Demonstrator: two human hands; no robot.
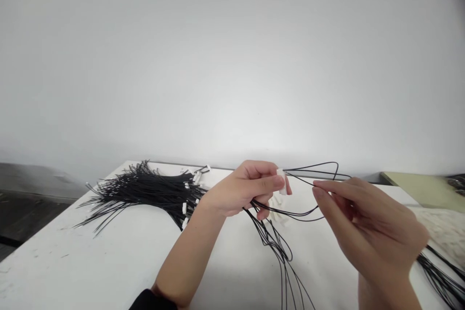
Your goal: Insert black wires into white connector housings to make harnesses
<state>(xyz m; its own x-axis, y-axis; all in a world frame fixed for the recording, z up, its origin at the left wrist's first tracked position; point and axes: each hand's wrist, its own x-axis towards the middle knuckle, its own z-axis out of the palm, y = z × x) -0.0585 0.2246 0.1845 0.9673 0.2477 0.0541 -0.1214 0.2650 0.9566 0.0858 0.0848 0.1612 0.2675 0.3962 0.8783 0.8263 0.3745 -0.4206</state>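
My left hand (254, 184) pinches a small white connector housing (282, 181) between thumb and fingers. Thin black wires (308, 170) run out of the housing's right side and loop back past my right hand. The lower fingers of the left hand also hold several black wires (271, 240), whose lengths hang down over the table. To the right, my right hand (363, 223) is closed, with thumb and index fingertip pinching one black wire (302, 179) a short way from the housing. Where that wire meets the housing is too small to make out.
A large bundle of black wires (145, 189) with white connectors (185, 208) lies on the white table (90, 261) at left. Loose white connectors (278, 206) lie behind my hands. More black wires (439, 276) and a pile of white pieces (445, 230) are at right. Behind rises a pale wall (232, 58).
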